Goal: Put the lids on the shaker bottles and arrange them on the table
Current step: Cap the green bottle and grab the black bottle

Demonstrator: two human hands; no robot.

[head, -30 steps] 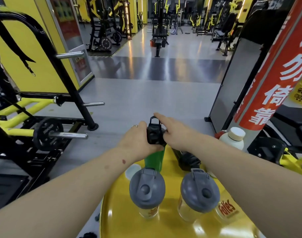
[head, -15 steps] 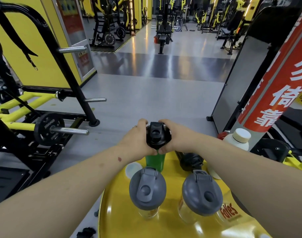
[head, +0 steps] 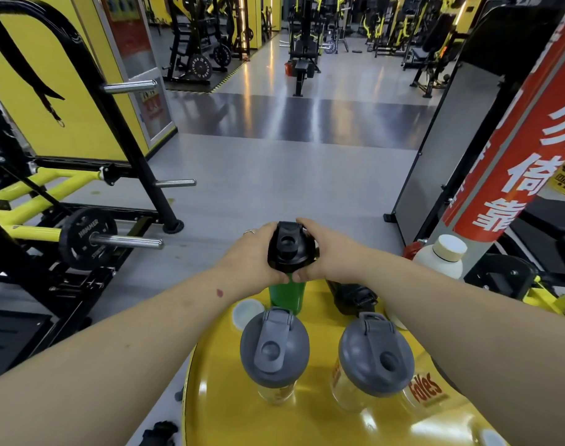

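A green shaker bottle (head: 287, 294) stands at the far edge of the round yellow table (head: 236, 413). Its black lid (head: 290, 249) sits on top, clasped from both sides by my left hand (head: 252, 255) and my right hand (head: 326, 252). Two clear shaker bottles with grey lids on stand nearer to me, one on the left (head: 274, 347) and one on the right (head: 376, 354). A black shaker bottle (head: 351, 296) lies behind the right one, partly hidden by my right forearm.
A small white cap (head: 247, 312) lies on the table left of the green bottle. A white bottle with a beige cap (head: 442, 257) stands off to the right by a red pillar (head: 512, 149). Weight racks and a barbell plate (head: 86, 238) fill the left side.
The lid's flip cap stood up a second ago; now the lid faces up flat on the green bottle. Both hands have closed round it.
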